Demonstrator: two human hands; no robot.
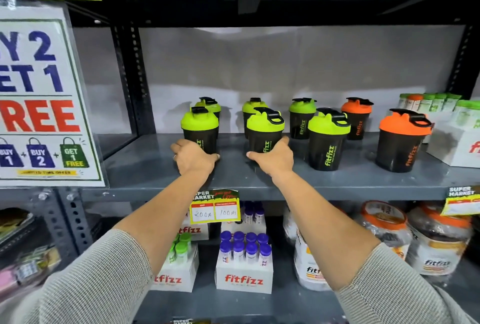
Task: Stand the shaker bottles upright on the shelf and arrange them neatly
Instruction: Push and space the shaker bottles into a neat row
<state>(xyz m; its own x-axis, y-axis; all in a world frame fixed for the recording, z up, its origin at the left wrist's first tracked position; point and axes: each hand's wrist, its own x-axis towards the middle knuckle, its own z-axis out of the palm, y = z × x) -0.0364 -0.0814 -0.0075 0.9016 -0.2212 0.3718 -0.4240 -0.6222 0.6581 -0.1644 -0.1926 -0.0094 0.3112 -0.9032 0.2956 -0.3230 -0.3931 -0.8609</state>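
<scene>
Now left hand [193, 157] is gripping the base of the front-left green-lid shaker [200, 129], right hand [272, 158] is clamping the next green-lid shaker [265, 130], six more shakers standing upright at 1–3 o'clock on the grey shelf [233, 175].

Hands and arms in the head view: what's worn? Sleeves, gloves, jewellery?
No gloves. Both forearms are bare, with sleeves of a fine grey-beige knit pushed up towards the elbows. The left hand has a thin band ring on one finger. The right hand shows no ring or watch.
</scene>
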